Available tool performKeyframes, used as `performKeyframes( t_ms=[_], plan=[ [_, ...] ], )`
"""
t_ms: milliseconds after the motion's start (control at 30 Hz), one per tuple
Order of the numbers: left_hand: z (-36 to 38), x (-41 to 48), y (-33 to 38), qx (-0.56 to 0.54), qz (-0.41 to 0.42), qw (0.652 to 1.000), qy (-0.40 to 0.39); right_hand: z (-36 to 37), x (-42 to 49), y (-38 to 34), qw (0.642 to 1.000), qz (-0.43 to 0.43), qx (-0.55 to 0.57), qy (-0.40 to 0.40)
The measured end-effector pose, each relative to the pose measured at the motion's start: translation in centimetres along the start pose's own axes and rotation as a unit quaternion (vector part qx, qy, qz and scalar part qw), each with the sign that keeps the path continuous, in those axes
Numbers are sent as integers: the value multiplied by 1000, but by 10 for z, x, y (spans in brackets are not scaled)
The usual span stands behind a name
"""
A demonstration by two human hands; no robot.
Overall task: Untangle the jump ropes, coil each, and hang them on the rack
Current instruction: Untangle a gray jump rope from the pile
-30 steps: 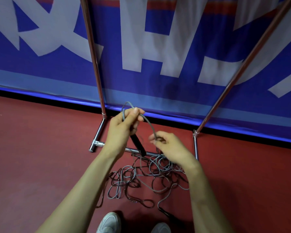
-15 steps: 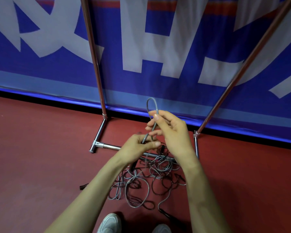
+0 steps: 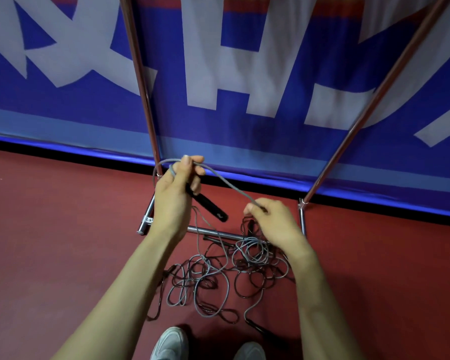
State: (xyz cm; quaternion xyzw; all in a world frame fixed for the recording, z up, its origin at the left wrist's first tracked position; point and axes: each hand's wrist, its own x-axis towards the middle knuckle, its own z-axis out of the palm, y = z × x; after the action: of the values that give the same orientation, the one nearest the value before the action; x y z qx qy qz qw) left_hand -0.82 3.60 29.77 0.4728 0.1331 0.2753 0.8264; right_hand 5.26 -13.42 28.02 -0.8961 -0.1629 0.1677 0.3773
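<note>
A tangle of grey and dark jump ropes (image 3: pixel 218 276) lies on the red floor in front of the metal rack (image 3: pixel 146 107). My left hand (image 3: pixel 176 193) is raised and shut on a black handle (image 3: pixel 209 206) and a small loop of the grey jump rope (image 3: pixel 226 185). That cord runs taut down to the right into my right hand (image 3: pixel 273 222), which pinches it above the pile. From there the grey cord drops into the tangle. Another black handle (image 3: pixel 257 329) lies on the floor near my shoes.
The rack's two poles rise left and right (image 3: pixel 379 92), with a low crossbar (image 3: pixel 213 233) on the floor behind the pile. A blue banner wall (image 3: pixel 244 74) stands close behind. My white shoes (image 3: pixel 170 344) are at the bottom edge. Bare red floor (image 3: pixel 50 242) lies on both sides.
My hands, close together half a second ago, have moved apart. The left hand rose with the handle and loop; the right hand dropped to the right along the grey cord.
</note>
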Motion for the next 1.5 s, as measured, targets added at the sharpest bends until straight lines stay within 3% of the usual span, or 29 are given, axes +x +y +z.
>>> performKeyframes(
  t_ms=[100, 167, 267, 333, 400, 567, 700, 900, 1000, 1067, 1133, 1200, 1267, 1333, 1433, 1500],
  plan=[
    [-5, -1, -3, 130, -8, 991, -4, -6, -2, -15, 987, -44, 147, 51],
    [-5, -6, -9, 205, -82, 972, -80, -11, -7, -28, 971, -79, 223, 41],
    [-2, -18, -24, 298, -180, 905, -244, -16, -15, -44, 948, -87, 304, -30],
    [3, -27, -33, 333, -192, 875, -295, -17, -18, -50, 925, -62, 369, -63],
    [8, -31, -38, 330, -191, 871, -310, -18, -19, -52, 913, -53, 402, -56],
    [12, -33, -42, 347, -126, 891, -265, -20, -17, -48, 890, -35, 454, -23],
    [16, -32, -38, 286, -89, 936, -183, -14, -10, -36, 910, 0, 415, 11],
    [15, -20, -21, 186, -62, 976, -97, 4, 3, -5, 986, 16, 159, -41],
    [13, -11, -11, 78, -46, 996, -22, 11, 4, 8, 995, 37, -13, -91],
    [5, -1, -5, 12, -33, 999, 25, 10, 2, 13, 992, 55, -88, -73],
    [-4, 4, -6, 16, -19, 998, 57, 5, 1, 16, 995, 58, -87, -12],
    [-9, 4, -10, 89, -42, 993, 65, 0, 2, 9, 998, 28, 21, 53],
    [-8, -2, -19, 215, -104, 971, 17, -5, 1, -6, 980, -10, 183, 74],
    [-8, -10, -31, 312, -178, 928, -98, -7, -1, -21, 952, -37, 298, 49],
    [-9, -19, -45, 392, -220, 851, -270, -9, -7, -35, 932, -48, 358, 17],
    [-8, -21, -46, 408, -225, 829, -309, -10, -9, -37, 925, -48, 376, 26]
  ],
)
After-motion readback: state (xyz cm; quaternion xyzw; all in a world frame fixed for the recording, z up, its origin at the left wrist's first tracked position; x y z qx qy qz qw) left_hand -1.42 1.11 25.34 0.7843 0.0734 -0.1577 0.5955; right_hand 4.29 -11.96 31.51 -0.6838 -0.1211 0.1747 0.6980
